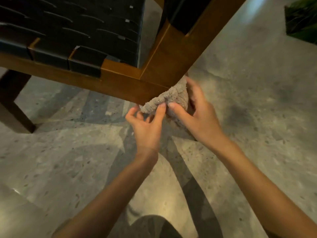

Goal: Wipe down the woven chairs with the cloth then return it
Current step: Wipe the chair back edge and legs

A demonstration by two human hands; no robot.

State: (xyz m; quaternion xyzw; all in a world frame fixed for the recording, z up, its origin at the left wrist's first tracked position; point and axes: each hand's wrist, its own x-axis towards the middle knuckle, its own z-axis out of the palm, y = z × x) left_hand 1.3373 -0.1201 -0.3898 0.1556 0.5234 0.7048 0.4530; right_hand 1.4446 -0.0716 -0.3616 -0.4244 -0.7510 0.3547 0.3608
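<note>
A chair with a black woven seat (72, 28) and a brown wooden frame (123, 83) fills the upper left. A bunched grey-beige terry cloth (173, 97) sits just below the frame's front corner, touching the wood. My right hand (197, 115) holds the cloth, thumb pressed on its front and fingers behind it. My left hand (147, 124) pinches the cloth's lower left edge with its thumb, the other fingers curled beneath.
The floor (248, 100) is speckled grey terrazzo. A dark chair leg (15, 107) stands at the left. A second wooden rail with black straps (188, 16) rises at the top centre. A dark planter with greenery (301, 19) is at the top right.
</note>
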